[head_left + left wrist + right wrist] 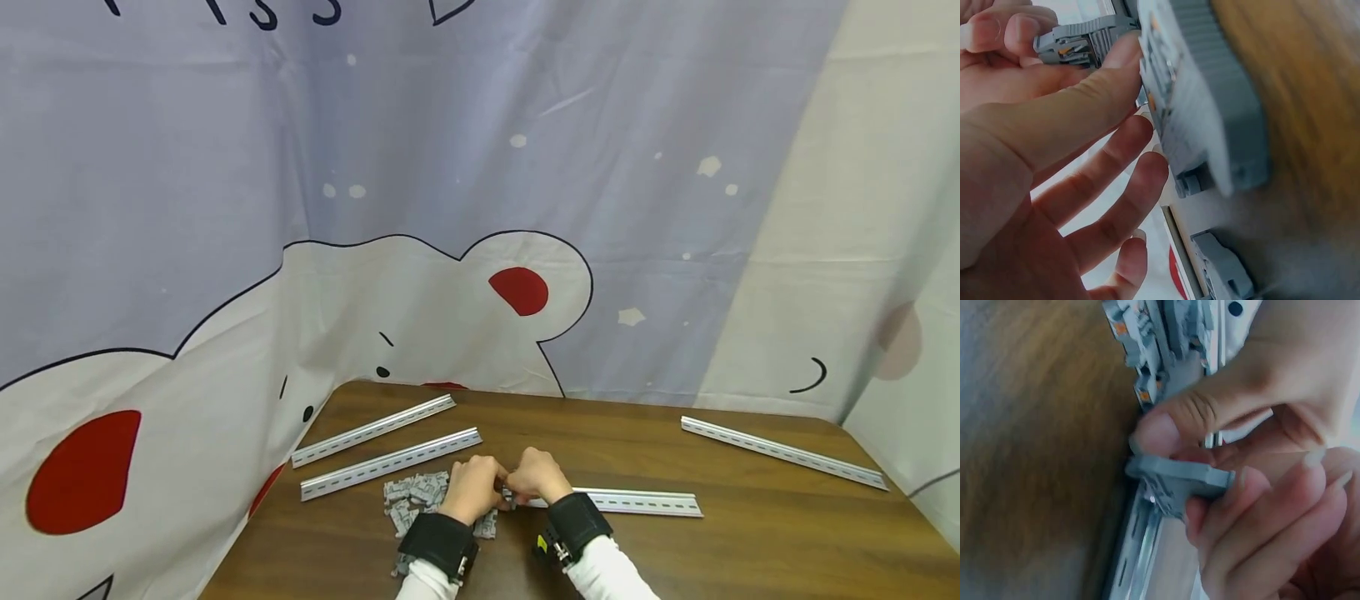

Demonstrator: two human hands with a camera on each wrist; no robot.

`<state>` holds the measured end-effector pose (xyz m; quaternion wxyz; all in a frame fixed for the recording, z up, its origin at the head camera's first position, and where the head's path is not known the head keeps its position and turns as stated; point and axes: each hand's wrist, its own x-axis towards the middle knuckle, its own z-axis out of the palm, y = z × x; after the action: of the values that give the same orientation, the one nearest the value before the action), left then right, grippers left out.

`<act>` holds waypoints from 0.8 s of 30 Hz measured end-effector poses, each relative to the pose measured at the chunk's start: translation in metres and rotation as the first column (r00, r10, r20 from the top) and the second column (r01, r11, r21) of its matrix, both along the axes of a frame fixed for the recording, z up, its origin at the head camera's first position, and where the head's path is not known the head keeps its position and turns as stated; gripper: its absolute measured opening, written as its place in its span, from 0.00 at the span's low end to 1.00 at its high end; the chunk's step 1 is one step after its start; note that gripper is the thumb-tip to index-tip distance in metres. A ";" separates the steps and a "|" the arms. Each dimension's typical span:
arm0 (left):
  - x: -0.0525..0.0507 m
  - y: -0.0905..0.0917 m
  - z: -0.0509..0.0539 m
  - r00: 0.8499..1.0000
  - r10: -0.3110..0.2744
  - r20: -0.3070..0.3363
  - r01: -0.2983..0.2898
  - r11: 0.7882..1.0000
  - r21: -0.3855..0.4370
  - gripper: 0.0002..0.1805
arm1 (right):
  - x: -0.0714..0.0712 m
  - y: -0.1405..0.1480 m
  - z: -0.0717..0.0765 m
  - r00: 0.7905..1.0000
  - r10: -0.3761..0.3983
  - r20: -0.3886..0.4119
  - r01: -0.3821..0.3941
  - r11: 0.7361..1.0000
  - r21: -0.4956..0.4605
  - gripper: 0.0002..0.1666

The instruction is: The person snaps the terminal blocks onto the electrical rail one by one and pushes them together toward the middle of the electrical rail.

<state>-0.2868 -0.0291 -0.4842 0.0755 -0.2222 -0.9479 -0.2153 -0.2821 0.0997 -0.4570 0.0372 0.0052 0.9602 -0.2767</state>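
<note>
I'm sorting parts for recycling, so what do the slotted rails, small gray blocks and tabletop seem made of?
Slotted rails: likely metal, silvery, with bright highlights. Small gray blocks: probably molded plastic, matte, with ribbed edges. Tabletop: smooth brown, streaky grain; wood or laminate, can't tell.

A creased, printed cloth (637, 100) is hanging behind a brown wood-grain table (750, 542), showing lavender-blue beside a cream band (810, 225). Black-outlined white cartoon shapes (225, 392) are spreading across its lower left, carrying red patches (519, 292), while black strokes (216, 12) are running along the top edge. At the right, a pale surface (933, 392) is meeting the cloth in a corner, and a thin dark cable (933, 482) is trailing beside the table. Soft light is falling on the cloth.
</note>
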 end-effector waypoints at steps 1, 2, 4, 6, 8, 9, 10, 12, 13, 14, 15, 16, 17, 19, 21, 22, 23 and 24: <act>0.001 0.000 0.000 1.000 0.002 0.003 -0.002 1.000 0.000 0.12 | 0.000 -0.001 0.000 1.000 0.002 0.004 -0.002 1.000 0.003 0.07; 0.001 -0.001 0.000 1.000 0.002 0.005 -0.002 1.000 -0.001 0.12 | 0.000 -0.002 -0.001 1.000 0.006 0.004 -0.006 1.000 0.007 0.07; 0.002 -0.001 0.000 1.000 0.000 0.004 0.000 1.000 0.002 0.12 | 0.000 -0.003 -0.002 1.000 0.011 -0.006 -0.010 1.000 0.011 0.09; 0.002 -0.002 -0.001 1.000 -0.003 -0.002 0.003 1.000 -0.001 0.12 | 0.001 -0.003 -0.005 0.999 0.017 -0.032 -0.017 1.000 -0.005 0.12; 0.001 -0.002 -0.001 1.000 -0.006 -0.006 0.006 1.000 -0.010 0.13 | 0.003 -0.003 -0.008 0.996 0.032 -0.082 -0.033 0.999 -0.016 0.15; 0.001 -0.003 -0.001 1.000 -0.007 -0.006 0.007 1.000 -0.012 0.14 | 0.005 -0.003 -0.009 0.993 0.041 -0.113 -0.044 0.999 -0.021 0.16; 0.001 -0.003 -0.001 1.000 -0.010 -0.002 0.010 1.000 -0.014 0.14 | 0.007 -0.004 -0.009 0.988 0.053 -0.145 -0.057 0.998 -0.022 0.18; 0.001 -0.004 0.001 1.000 -0.020 0.013 0.020 1.000 -0.016 0.13 | 0.014 -0.004 -0.008 0.975 0.066 -0.213 -0.070 0.997 -0.014 0.22; 0.001 -0.005 0.003 0.999 -0.027 0.025 0.028 1.000 -0.013 0.13 | 0.018 -0.005 -0.007 0.970 0.060 -0.234 -0.064 0.998 -0.010 0.24; 0.002 -0.006 0.004 0.999 -0.036 0.040 0.036 0.999 -0.002 0.13 | 0.022 -0.006 -0.005 0.967 0.051 -0.250 -0.054 0.999 -0.005 0.25; 0.002 -0.007 0.006 0.998 -0.046 0.054 0.045 0.999 0.008 0.13 | 0.028 -0.006 -0.003 0.965 0.045 -0.259 -0.047 0.999 -0.002 0.26; 0.003 -0.009 0.007 0.996 -0.053 0.070 0.052 0.998 0.020 0.13 | 0.033 -0.007 0.000 0.967 0.038 -0.253 -0.042 0.999 -0.009 0.26; 0.003 -0.011 0.009 0.994 -0.059 0.087 0.056 0.998 0.034 0.13 | 0.039 -0.008 0.003 0.970 0.037 -0.241 -0.042 0.999 -0.016 0.26; 0.004 -0.017 0.015 0.991 -0.064 0.114 0.057 0.996 0.070 0.15 | 0.049 -0.012 0.008 0.978 0.052 -0.201 -0.058 0.998 -0.026 0.24; 0.004 -0.023 0.023 0.991 -0.057 0.120 0.047 0.995 0.086 0.17 | 0.056 -0.016 0.009 0.983 0.086 -0.163 -0.092 0.995 -0.031 0.23; 0.005 -0.027 0.027 0.991 -0.050 0.124 0.038 0.995 0.092 0.17 | 0.059 -0.019 0.009 0.985 0.095 -0.147 -0.100 0.995 -0.023 0.22; 0.005 -0.030 0.030 0.991 -0.044 0.126 0.032 0.995 0.098 0.17 | 0.061 -0.022 0.005 0.985 0.095 -0.142 -0.097 0.995 -0.001 0.22; 0.006 -0.033 0.032 0.991 -0.043 0.128 0.029 0.994 0.104 0.16 | 0.063 -0.027 0.002 0.988 0.086 -0.131 -0.084 0.996 0.022 0.22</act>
<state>-0.2807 -0.0625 -0.4518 0.0210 -0.2207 -0.9344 -0.2788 -0.2194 0.0731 -0.4554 -0.0147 -0.0536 0.9622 -0.2665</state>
